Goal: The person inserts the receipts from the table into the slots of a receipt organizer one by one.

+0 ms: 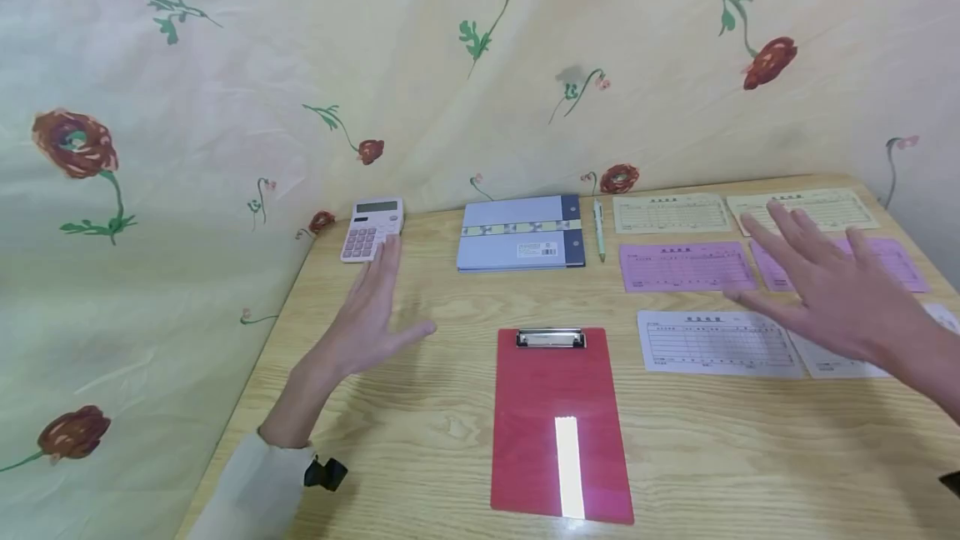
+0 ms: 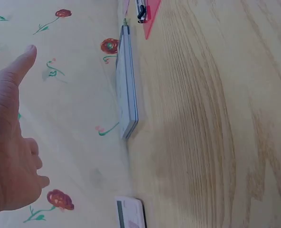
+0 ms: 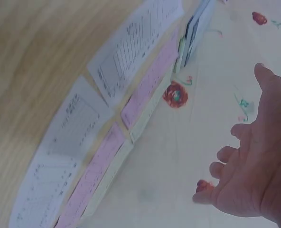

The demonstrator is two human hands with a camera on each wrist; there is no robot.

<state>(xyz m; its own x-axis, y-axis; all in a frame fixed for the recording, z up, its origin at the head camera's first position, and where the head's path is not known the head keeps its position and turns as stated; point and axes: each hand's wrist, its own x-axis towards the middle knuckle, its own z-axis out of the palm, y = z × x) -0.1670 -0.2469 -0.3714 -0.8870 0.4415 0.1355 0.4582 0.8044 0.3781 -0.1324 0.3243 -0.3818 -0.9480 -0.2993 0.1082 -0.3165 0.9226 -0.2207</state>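
Hovering over the wood-grain table (image 1: 427, 457), the left hand (image 1: 365, 319) is to the left of the red clipboard (image 1: 536, 407), beyond the level of its clip. Its fingers are straight and close together, the thumb held wide of them. In the head view the fingertips overlap the near edge of the pocket calculator (image 1: 372, 229), which lies beyond the clipboard and off to its left; the left wrist view shows hand and calculator apart.

On the other side, right of the clipboard, the right hand (image 1: 840, 298) hangs above six printed slips with its fingers straight and spread, hand and paper apart. The slips lie right of the clipboard in three rows of two. Level with its upper part are the left white slip (image 1: 720, 344) and right white slip (image 1: 832, 367). Farther out are the left purple slip (image 1: 686, 267) and right purple slip (image 1: 892, 261), then the left pale green slip (image 1: 667, 213) and right pale green slip (image 1: 832, 202). In the head view the palm and fingers partly cover the right-hand column.

Straight beyond the clipboard lies a light blue binder (image 1: 502, 248) with a patterned band and a barcode label; beyond the clipboard and slightly to the right, a pale green pen (image 1: 599, 230) points its tip toward the near side. Behind everything, past the clipboard, hangs a poppy-print cloth (image 1: 420, 40). Left of the clipboard, a white sleeve (image 1: 255, 482) shows with a black bow (image 1: 325, 473) at its cuff.
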